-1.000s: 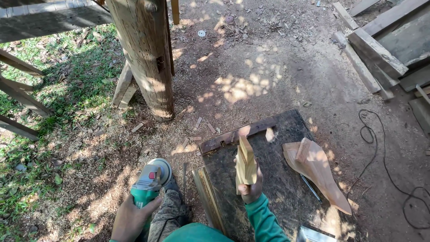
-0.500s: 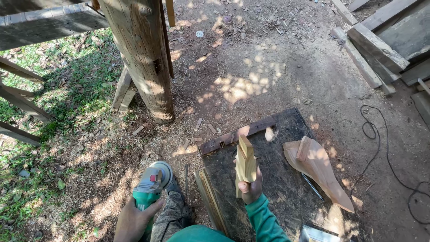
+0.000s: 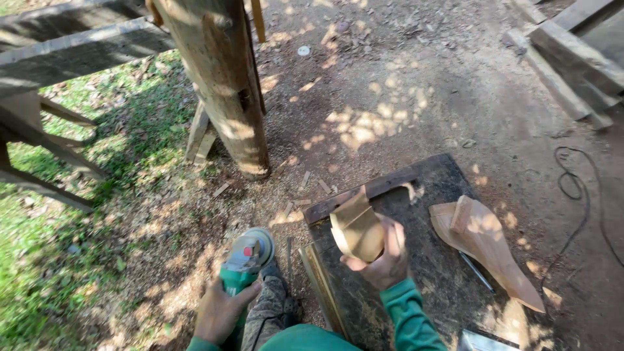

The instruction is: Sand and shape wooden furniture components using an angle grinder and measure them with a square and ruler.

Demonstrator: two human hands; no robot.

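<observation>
I've just tipped the wood block [image 3: 357,229] flat in my right hand [image 3: 383,260], clamped (left hand [image 3: 221,311] grips the grinder [image 3: 244,260], at nine o'clock).

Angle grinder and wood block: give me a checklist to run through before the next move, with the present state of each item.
1. Left hand grips the green angle grinder by its body: ok.
2. Right hand holds the pale wood block firmly, raised above the dark board: ok.
3. Grinder disc apart from the block and the right hand: ok.
4. Disc apart from the person's knee, which sits right beside it: cannot tell.
5. Disc spinning or stopped: cannot tell.
6. Black cable on the ground lies away from the grinder: ok.
</observation>
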